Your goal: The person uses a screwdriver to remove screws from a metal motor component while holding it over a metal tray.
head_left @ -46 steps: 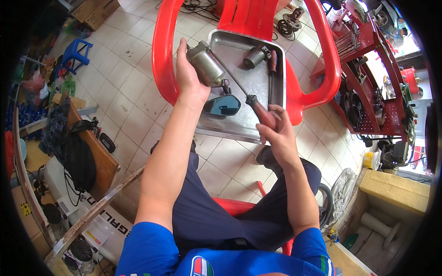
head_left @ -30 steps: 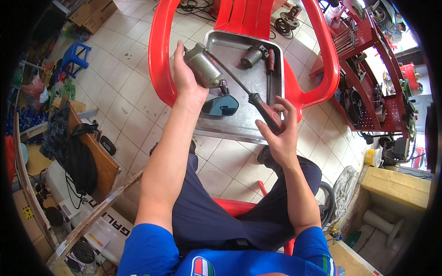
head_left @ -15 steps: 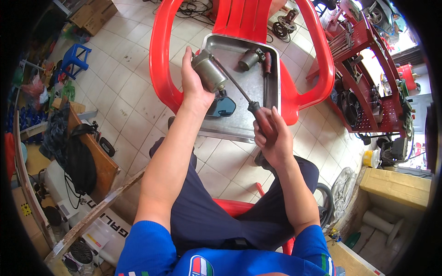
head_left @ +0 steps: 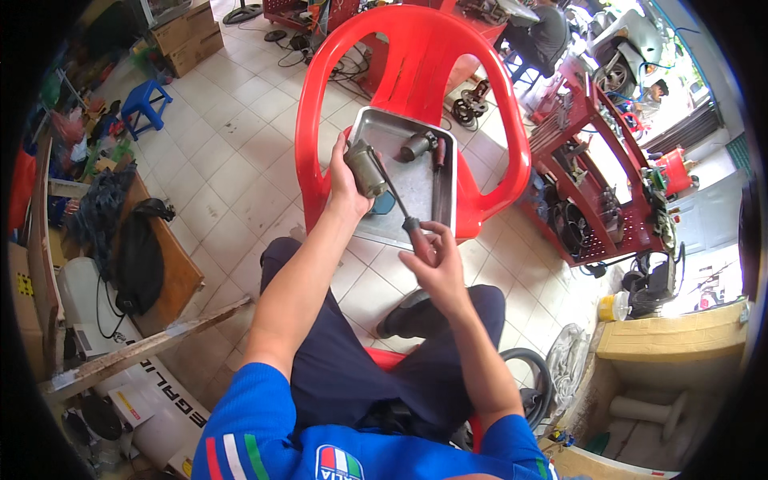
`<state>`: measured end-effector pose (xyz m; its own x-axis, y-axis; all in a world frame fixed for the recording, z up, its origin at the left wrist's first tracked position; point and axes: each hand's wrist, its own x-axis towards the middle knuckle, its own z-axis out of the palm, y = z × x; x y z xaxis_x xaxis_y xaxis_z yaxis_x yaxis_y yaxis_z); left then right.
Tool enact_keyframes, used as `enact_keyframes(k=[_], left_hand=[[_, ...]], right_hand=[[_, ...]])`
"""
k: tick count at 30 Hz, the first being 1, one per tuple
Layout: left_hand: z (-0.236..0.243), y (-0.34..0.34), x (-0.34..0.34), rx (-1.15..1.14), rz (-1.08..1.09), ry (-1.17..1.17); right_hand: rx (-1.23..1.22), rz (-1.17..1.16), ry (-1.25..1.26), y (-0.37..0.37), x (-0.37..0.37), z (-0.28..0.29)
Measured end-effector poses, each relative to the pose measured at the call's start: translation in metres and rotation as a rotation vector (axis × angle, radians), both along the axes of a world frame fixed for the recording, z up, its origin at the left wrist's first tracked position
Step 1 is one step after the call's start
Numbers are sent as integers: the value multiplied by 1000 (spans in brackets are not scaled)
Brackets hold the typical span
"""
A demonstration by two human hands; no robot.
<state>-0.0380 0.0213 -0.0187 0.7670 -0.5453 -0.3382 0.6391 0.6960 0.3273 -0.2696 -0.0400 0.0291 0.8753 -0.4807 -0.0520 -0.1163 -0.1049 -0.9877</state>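
The left hand (head_left: pixel 346 182) grasps a metal cylinder (head_left: pixel 367 172); the right hand (head_left: pixel 440 262) loosely grasps a screwdriver (head_left: pixel 418 238) by its red handle, the shaft running alongside the cylinder. Beyond the hands, a metal tray (head_left: pixel 426 186) on a red chair (head_left: pixel 308 136) bears a smaller cylinder (head_left: pixel 417 147).

A pale tiled floor (head_left: pixel 212 168) surrounds a red plastic chair (head_left: pixel 402 84). Left of the chair stands a blue stool (head_left: pixel 146 104); cardboard boxes (head_left: pixel 188 36) are stacked behind and left of the chair. Dark cables (head_left: pixel 350 74) lie behind it. To its right rises a red shelf unit (head_left: pixel 574 152); farther right, bright light comes in.
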Motion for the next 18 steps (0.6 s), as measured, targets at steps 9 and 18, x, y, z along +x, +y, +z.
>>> enact_keyframes(k=[9,18], left_hand=[[7,7,-46,50,-183,-76],[-28,16,-79,144,-130,-82]], right_hand=[[-538,-374,52,74,-38,-3],[-221,-415,38,75,-74,-31]])
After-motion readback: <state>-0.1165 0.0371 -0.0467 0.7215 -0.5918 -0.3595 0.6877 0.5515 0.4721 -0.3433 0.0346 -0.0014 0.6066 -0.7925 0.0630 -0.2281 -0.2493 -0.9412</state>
